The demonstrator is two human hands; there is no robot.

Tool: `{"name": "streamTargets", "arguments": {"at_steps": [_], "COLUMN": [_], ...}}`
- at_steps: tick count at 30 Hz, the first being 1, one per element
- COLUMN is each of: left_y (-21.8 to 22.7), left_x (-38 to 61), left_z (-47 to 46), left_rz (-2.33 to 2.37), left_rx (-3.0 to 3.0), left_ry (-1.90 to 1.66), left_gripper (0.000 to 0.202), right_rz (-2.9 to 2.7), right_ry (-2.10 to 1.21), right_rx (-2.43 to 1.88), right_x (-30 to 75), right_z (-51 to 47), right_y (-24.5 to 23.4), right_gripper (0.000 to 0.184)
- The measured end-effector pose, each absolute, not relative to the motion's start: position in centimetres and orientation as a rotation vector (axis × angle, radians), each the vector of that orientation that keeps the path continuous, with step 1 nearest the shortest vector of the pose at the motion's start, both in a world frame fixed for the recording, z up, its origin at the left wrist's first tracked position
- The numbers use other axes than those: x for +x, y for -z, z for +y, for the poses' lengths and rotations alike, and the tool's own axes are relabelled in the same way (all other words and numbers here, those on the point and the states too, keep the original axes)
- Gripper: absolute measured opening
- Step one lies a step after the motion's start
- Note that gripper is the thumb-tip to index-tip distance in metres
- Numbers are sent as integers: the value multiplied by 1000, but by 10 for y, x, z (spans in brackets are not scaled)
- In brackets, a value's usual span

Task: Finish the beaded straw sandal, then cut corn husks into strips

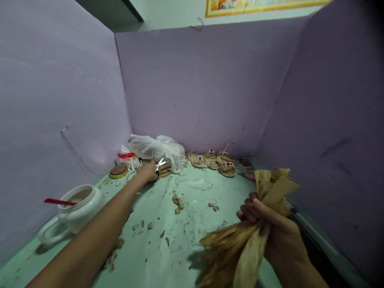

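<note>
My left hand is stretched far out to the back of the table, fingers closed around a pair of scissors with shiny blades and dark handles, right beside a crumpled clear plastic bag. My right hand is near me on the right, closed round a bundle of dried corn husks; the tan, papery leaves fan out below and above my fist.
A white pot with a red stick in it stands at the left. A round tin lid, several small woven straw sandals and husk scraps lie on the pale green table. Purple partitions enclose three sides.
</note>
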State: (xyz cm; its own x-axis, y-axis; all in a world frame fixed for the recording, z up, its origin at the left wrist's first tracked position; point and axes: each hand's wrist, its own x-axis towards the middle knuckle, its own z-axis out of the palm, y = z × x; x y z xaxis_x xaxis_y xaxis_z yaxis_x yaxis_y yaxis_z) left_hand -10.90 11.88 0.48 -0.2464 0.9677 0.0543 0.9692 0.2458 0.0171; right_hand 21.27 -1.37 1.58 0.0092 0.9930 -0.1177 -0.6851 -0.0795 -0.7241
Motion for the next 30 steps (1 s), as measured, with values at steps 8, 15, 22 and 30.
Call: {"name": "streamTargets", "arguments": {"at_steps": [8, 15, 22, 30], "left_y": [-18, -58, -49, -19], "left_x": [-114, -76, -50, -77], "left_z": [101, 46, 41, 59], "left_rz": [-2296, -1731, -1439, -2357], "left_rx": [-2090, -2375, -2546, -1956], "left_ry": [-52, 59, 234, 1195], "left_gripper": [28, 24, 25, 44], "right_rz": [-582, -555, -534, -551], "right_ry": [-1540, -1503, -1524, -1521], "right_rx": [-704, -743, -788, -783], "right_x": [216, 207, 209, 212], "right_z": [-14, -17, -14, -11], "right_y": [-13, -20, -20, -12], "right_gripper": [25, 29, 30, 26]}}
